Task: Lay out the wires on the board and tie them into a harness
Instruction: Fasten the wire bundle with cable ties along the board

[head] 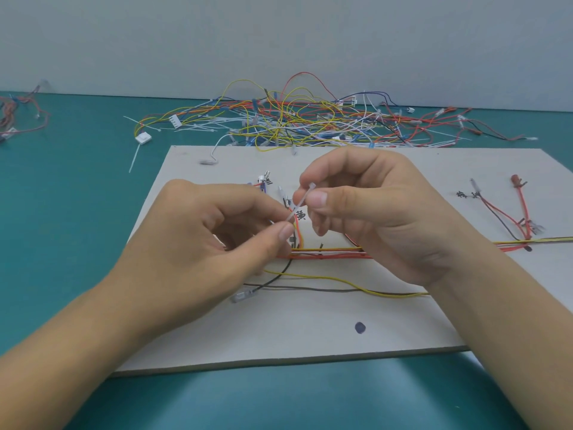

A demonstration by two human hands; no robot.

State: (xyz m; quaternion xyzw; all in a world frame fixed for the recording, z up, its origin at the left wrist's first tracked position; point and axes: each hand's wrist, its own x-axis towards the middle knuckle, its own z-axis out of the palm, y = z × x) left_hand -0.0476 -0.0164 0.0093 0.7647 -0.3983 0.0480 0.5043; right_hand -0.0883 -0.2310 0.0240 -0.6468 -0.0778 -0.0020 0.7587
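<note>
A pale board (310, 330) lies on the teal table. Red, orange and yellow wires (328, 252) run across its middle as a bundle, with branches turning up towards terminals at the left. A thin white cable tie (300, 207) slants above the bundle. My right hand (372, 212) pinches its head end between thumb and forefinger. My left hand (217, 240) pinches its lower tail end right over the wires. A loose yellow wire (341, 282) and a grey wire (310, 288) trail below the bundle.
A big tangle of spare coloured wires and white cable ties (294, 119) lies behind the board. More red wires (18, 116) sit at the far left. Red and grey branch wires with terminals (511, 212) lie on the board's right side. A dark dot (359, 327) marks the board.
</note>
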